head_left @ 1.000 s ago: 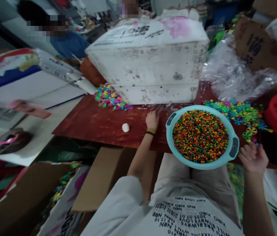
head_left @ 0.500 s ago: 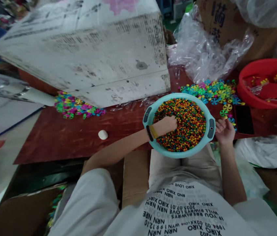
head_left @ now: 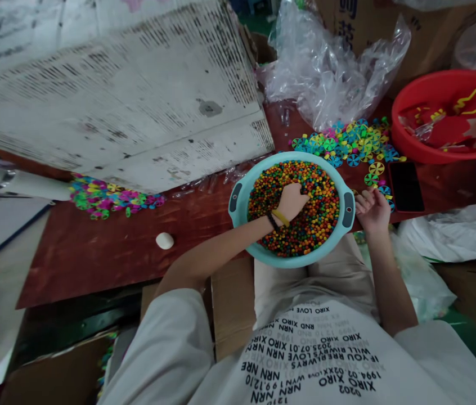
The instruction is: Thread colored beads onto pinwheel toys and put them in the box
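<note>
A light-blue basin (head_left: 292, 261) with grey grips rests at the table edge over my lap. Small round beads (head_left: 322, 219) in orange, yellow, green, red and blue fill it. My left hand (head_left: 292, 202) is among the beads, its fingers curled down; what lies under them is hidden. Just beside the basin's right grip (head_left: 348, 209), my right hand (head_left: 373, 212) is turned partly palm up with its fingers bent in a pinch. Anything between those fingertips is too small to make out. Near that hand lie small coloured plastic wheels (head_left: 376, 169).
A large scuffed white carton (head_left: 137, 112) stands at the back left. Colourful plastic pieces (head_left: 115, 199) and a white rounded object (head_left: 164, 241) lie on the red-brown table (head_left: 94, 253). To the right are a phone (head_left: 407, 187), a red basin (head_left: 453, 154) and clear plastic bags (head_left: 326, 73).
My left hand has turned and reaches further up among the beads. My right hand stays by the basin's right grip. The whole view has shifted slightly.
</note>
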A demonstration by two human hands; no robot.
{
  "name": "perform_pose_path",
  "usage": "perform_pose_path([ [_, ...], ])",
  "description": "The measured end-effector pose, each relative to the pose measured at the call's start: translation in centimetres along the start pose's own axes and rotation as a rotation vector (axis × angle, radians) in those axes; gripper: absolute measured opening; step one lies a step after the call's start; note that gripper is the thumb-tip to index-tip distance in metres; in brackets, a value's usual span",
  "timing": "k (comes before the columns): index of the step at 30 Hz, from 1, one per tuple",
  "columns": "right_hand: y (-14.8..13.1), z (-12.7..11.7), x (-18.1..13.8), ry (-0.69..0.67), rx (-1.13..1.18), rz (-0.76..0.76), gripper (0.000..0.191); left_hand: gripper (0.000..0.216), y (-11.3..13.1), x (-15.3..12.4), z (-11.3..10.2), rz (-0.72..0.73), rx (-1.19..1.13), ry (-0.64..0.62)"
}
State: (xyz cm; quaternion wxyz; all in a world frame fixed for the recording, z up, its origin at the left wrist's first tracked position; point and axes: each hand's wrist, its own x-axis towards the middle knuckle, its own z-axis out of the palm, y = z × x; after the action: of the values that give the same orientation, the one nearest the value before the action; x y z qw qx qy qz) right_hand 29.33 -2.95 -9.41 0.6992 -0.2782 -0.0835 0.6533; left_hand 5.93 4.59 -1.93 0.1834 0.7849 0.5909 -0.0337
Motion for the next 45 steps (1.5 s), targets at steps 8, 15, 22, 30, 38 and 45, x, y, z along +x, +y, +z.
perform_pose_path([
  [8, 0.0, -0.2, 0.1, -0.016, 0.056, 0.015, 0.02, 0.022, -1.2, 0.3, -2.0, 0.727, 0.334, -0.12],
  [15, -0.1, 0.0, 0.0, 0.002, 0.156, 0.059, 0.018, 0.022, -5.0, -2.5, -3.0, 1.148, 0.53, -0.098],
  [22, -0.1, -0.3, 0.2, -0.014, 0.184, 0.07, 0.019, 0.027, -6.7, -5.5, -3.6, 0.758, 0.678, -0.247],
  [30, 0.1, -0.6, 0.3, -0.011, 0.156, 0.06, 0.016, 0.021, -2.2, -4.2, -0.2, 0.311, 0.24, -0.193],
  [38, 0.0, -0.6, 0.2, 0.011, 0.137, 0.042, 0.018, 0.026, -1.4, -3.6, -0.3, 0.085, -0.927, -0.167],
  [45, 0.0, -0.4, 0.1, 0.013, 0.11, 0.038, 0.02, 0.048, -4.5, -5.9, -4.2, 0.177, -0.911, -0.092],
])
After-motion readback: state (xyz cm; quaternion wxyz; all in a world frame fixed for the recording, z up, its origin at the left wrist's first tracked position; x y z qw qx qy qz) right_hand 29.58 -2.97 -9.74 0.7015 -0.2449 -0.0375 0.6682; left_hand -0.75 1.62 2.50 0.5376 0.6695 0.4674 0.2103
